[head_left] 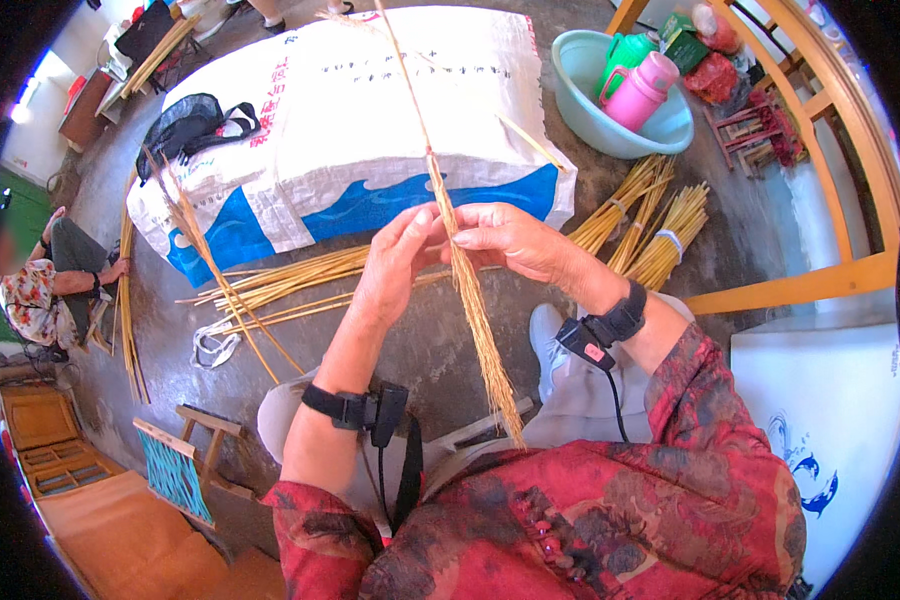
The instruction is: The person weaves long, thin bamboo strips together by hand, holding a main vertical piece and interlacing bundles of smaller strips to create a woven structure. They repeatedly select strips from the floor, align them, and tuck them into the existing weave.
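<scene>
A long dried stalk with a bushy seed head (482,335) runs between my hands, its thin stem reaching up and away over the white woven sack and its tuft hanging toward my lap. My left hand (402,258) is closed on it from the left, thumb and fingertips together. From the right my right hand (526,243) pinches the same stalk, thumb across it. The fingertips partly hide one another where they meet. Beneath lie loose yellow stalks (290,275) on the floor, and two dry stalks (198,240) lean against the sack at the left.
The bulging white sack (390,120) carries a black bag (192,130). To the right are tied stalk bundles (672,236) and a light-blue basin (585,125) holding a pink jug (641,92). A wooden frame (800,285) stands beside me. Another person (40,290) sits at far left, near a folding stool (185,470).
</scene>
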`<state>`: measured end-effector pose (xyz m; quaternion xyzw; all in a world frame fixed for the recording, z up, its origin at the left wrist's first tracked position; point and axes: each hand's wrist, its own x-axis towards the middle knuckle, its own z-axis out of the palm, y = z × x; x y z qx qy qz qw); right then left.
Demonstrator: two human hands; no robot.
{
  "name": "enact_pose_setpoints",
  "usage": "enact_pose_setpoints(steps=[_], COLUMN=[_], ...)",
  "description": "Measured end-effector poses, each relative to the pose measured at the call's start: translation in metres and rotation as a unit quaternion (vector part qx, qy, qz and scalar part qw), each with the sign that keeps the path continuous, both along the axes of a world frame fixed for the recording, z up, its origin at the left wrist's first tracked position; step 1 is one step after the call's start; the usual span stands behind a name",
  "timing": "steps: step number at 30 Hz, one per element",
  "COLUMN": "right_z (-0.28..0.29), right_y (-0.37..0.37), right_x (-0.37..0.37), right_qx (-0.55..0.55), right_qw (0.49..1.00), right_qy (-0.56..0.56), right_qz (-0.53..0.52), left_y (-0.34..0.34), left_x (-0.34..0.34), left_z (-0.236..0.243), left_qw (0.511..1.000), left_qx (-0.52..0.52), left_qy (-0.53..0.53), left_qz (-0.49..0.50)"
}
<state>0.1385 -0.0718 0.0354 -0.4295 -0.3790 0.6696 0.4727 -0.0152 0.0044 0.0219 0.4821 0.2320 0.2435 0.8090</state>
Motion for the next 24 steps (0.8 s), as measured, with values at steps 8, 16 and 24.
enact_pose_setpoints(steps=[8, 16, 24], right_z=[-0.007, -0.002, -0.003], right_y=[-0.007, -0.024, -0.027], right_x=[-0.002, -0.006, -0.002], right_qx=[-0.066, -0.092, -0.048], right_qw=[0.996, 0.994, 0.993], right_qy=[-0.062, -0.039, -0.109], right_qz=[0.012, 0.045, -0.001], left_y=[0.008, 0.024, 0.011], left_x=[0.007, 0.007, 0.011], left_z=[-0.009, -0.020, -0.014], left_qw=[0.996, 0.992, 0.993], left_qx=[-0.083, -0.125, -0.120], left_qy=[-0.014, -0.008, 0.012], left_qz=[0.023, 0.033, -0.007])
